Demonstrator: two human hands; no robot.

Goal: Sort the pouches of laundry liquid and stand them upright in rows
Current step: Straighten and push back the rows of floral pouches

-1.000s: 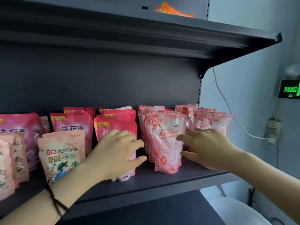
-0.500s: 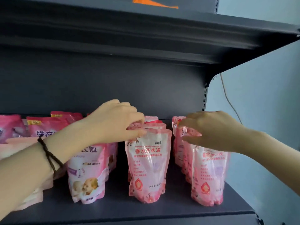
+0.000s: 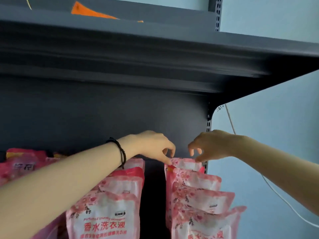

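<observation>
Rear pouch: the rear pouch (image 3: pixel 184 164) is standing at the back of the right row (image 3: pixel 207 199), centre-right of the frame, close in front of the back panel (image 3: pixel 103 118). Its long axis is upright and its top edge is running left to right.
Left hand: the left hand (image 3: pixel 153 146) is reaching in from the lower left. Its thumb and forefinger are curled narrow and appear to be pinching the pouch's top left corner.
Right hand: the right hand (image 3: pixel 213 145) is entering from the right edge with its fingers hooked downward and its thumb tip touching the top right corner. Whether it is gripping cannot be told.
Key relation: the pouch's top edge is lying just below and between both hands, one at each corner, neither nearer.
Right row contents: at least four pink-and-white pouches are standing one behind another.
Middle row: the middle row (image 3: pixel 103 219) is standing in the lower centre, apart from the right row across a dark gap.
Left pouches: the darker pink pouches (image 3: pixel 22 167) are showing blurred at the left edge.
Upper shelf: the upper shelf (image 3: pixel 155 54) is overhanging and carrying an orange packet (image 3: pixel 91 12).
Next move, judged: probably lifting both corners evenly, since a soft pouch may sag.
</observation>
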